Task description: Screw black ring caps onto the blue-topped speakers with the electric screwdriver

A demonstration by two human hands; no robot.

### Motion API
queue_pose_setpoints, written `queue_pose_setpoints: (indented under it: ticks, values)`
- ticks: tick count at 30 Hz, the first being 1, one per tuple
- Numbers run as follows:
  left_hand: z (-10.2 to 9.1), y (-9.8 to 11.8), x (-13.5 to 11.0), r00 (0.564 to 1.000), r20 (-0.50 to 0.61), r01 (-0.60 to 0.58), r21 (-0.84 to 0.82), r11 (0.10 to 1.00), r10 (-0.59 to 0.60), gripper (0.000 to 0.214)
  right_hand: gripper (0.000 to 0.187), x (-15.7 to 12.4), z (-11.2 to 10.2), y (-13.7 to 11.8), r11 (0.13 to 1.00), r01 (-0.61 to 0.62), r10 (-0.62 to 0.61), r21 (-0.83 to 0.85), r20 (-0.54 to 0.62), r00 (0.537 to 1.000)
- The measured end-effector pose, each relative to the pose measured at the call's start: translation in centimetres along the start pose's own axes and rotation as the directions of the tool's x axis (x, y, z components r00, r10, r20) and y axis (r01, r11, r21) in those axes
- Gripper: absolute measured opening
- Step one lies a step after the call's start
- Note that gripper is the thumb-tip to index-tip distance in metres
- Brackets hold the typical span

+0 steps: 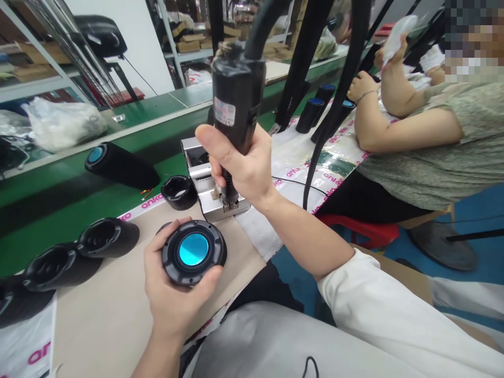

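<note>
My left hand (169, 283) grips a round black speaker end with a shiny blue centre disc (192, 251), its face turned up. My right hand (240, 168) is wrapped around a black electric screwdriver (236, 100), which hangs from a thick black cable with its tip down in a silver metal jig (208, 181). The tip itself is hidden by my hand and the jig. Two black cylindrical speaker housings (108, 237) lie on the beige work mat (106, 325) left of my left hand. A black ring part (179, 192) stands near the jig.
A finished black cylindrical speaker (120, 165) lies on the green conveyor belt (71, 197) behind the mat. To the right, a seated co-worker (409, 131) in a grey top works by several upright black cylinders (309, 115). Black cables hang overhead; a red stool (362, 231) stands below.
</note>
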State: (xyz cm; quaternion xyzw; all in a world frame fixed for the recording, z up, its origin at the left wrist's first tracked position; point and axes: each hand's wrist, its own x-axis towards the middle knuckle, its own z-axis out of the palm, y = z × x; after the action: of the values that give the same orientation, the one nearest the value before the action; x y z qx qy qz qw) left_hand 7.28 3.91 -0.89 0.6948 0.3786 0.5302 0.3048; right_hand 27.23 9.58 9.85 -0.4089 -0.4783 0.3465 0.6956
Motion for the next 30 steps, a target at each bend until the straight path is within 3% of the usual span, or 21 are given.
queue_pose_setpoints:
  ticks: [8,11,14,17,20,24,30]
  values:
    - [0.2,0.4,0.3,1.0,-0.02,0.003,-0.001,1.0,-0.003,0.081,0.066,-0.6,-0.7,-0.3,0.997,-0.037,0.033,0.072,0.047,0.998]
    - [0.4,0.6,0.5,1.0,-0.016,0.008,0.004,1.0,-0.007,0.078,0.056,-0.3,-0.5,-2.4,0.974,0.112,-0.128,0.195,0.073,0.989]
    - [0.5,0.7,0.7,1.0,-0.014,0.027,0.017,0.999,-0.026,0.078,0.056,0.4,0.8,-5.3,0.915,0.227,-0.291,0.335,0.154,0.944]
    - [0.5,0.7,0.8,0.999,-0.017,0.036,0.019,0.999,-0.036,0.077,0.06,0.7,2.7,-7.7,0.948,0.125,-0.211,0.292,0.285,0.935]
    - [0.4,0.6,0.7,0.999,-0.02,0.038,0.023,0.999,-0.037,0.077,0.063,0.4,4.2,-8.6,0.969,0.033,-0.109,0.244,0.302,0.947]
    - [0.1,0.5,0.7,0.999,0.007,0.046,0.042,0.998,-0.047,0.077,0.061,-0.2,4.4,-7.8,0.964,0.029,-0.12,0.265,0.333,0.935]
    - [0.0,0.4,0.8,0.998,0.005,0.056,0.07,0.996,-0.057,0.077,0.053,-1.3,4.0,-7.1,0.977,0.128,-0.186,0.17,0.386,0.904]
